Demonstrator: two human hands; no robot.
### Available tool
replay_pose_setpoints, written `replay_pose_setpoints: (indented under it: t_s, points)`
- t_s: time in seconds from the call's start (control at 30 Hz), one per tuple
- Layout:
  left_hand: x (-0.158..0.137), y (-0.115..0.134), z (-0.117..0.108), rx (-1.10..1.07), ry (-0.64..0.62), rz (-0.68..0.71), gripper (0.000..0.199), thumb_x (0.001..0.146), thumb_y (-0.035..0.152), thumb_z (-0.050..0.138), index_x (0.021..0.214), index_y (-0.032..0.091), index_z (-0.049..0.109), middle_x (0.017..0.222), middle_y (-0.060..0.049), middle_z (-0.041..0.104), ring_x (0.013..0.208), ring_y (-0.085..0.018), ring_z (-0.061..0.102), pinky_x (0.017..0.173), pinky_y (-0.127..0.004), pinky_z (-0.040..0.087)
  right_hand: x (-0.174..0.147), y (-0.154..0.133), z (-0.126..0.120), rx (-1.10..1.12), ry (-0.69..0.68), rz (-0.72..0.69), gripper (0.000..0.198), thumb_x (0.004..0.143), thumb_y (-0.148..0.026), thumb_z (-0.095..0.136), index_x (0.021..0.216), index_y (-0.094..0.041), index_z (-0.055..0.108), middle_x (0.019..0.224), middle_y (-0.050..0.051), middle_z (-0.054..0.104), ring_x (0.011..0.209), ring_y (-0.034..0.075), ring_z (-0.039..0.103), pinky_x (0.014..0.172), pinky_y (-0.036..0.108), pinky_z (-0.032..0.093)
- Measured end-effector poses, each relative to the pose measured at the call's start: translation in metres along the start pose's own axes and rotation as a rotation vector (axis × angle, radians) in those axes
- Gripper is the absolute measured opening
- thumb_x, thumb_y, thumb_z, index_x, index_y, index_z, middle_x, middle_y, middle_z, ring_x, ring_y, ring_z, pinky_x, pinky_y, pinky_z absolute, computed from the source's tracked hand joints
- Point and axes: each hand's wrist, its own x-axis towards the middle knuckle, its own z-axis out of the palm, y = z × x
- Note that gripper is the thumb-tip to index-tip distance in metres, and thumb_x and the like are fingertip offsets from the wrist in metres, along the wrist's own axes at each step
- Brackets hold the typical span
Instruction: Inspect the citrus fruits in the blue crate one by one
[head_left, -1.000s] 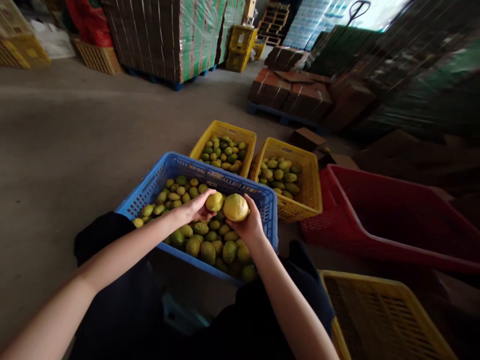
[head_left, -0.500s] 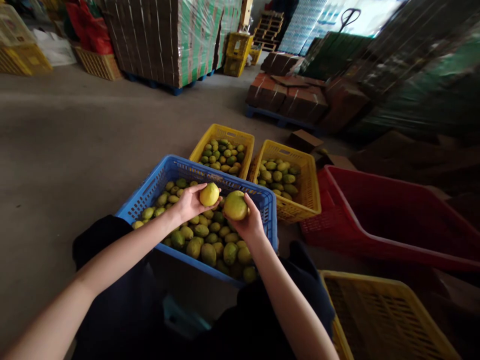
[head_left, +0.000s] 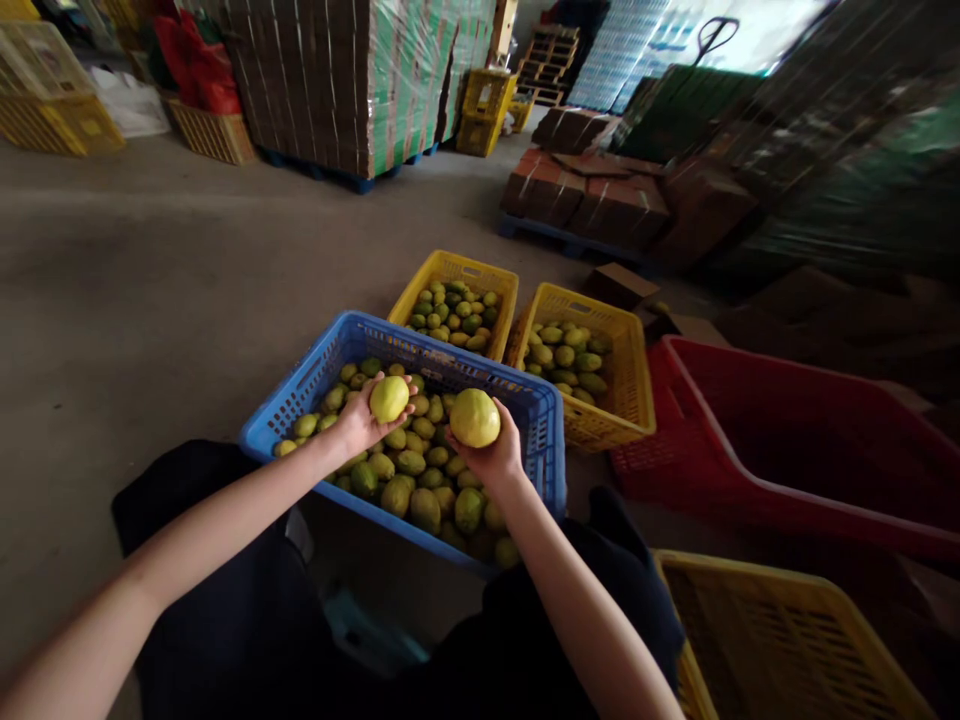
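My left hand (head_left: 363, 424) is closed round a yellow lemon (head_left: 389, 399), palm turned up. In my right hand (head_left: 501, 455) sits a larger yellow-green lemon (head_left: 475, 418), gripped between thumb and fingers. Both hands are held above a blue plastic crate (head_left: 551, 440), which has many green and yellow lemons (head_left: 424, 510) lying in it. The two held lemons are apart from each other. Part of the crate's contents is hidden behind my hands and forearms.
Two yellow crates (head_left: 634, 375) with more lemons stand behind the blue one. To the right is a big red bin (head_left: 697, 420); another yellow crate (head_left: 757, 570) is at the lower right. Farther back are a wrapped stack of cartons (head_left: 322, 90) and flattened boxes (head_left: 600, 200) on a pallet.
My left hand has moved left, away from the right one, with its lemon. The right-hand lemon now shows a yellower side. The view has shifted slightly.
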Motion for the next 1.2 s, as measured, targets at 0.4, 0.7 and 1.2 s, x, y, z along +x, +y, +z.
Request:
replay_pose_setpoints:
  t_s: [0.4,0.7,1.2]
  points:
    - [0.003,-0.006,0.011,-0.189,0.212,0.065,0.026,0.098,0.024,0.042,0.085,0.013,0.061,0.07,-0.007,0.07,0.058,-0.016,0.07,0.049,-0.024,0.058,0.014,0.016,-0.009,-0.011,0.001,0.046,0.022,0.085,-0.035,0.053,0.073,-0.021,0.064,0.06,0.003,0.069,0.061,0.023,0.07,0.065,0.04,0.06]
    - [0.006,-0.02,0.051,-0.145,0.273,0.046,0.019,0.094,0.031,0.056,0.083,0.016,0.057,0.064,0.0,0.062,0.053,-0.011,0.062,0.05,-0.02,0.056,-0.002,0.016,0.0,-0.067,-0.018,0.021,0.028,0.085,-0.044,0.056,0.071,-0.021,0.062,0.057,0.003,0.068,0.06,0.023,0.07,0.06,0.037,0.06]
    - [0.005,-0.026,0.049,-0.201,0.186,-0.016,0.021,0.083,0.026,0.045,0.076,0.017,0.062,0.082,-0.008,0.073,0.085,-0.023,0.072,0.077,-0.039,0.058,0.015,0.008,-0.012,-0.087,-0.001,-0.214,0.02,0.08,-0.044,0.064,0.092,-0.027,0.064,0.075,-0.004,0.069,0.075,0.017,0.067,0.073,0.03,0.058]
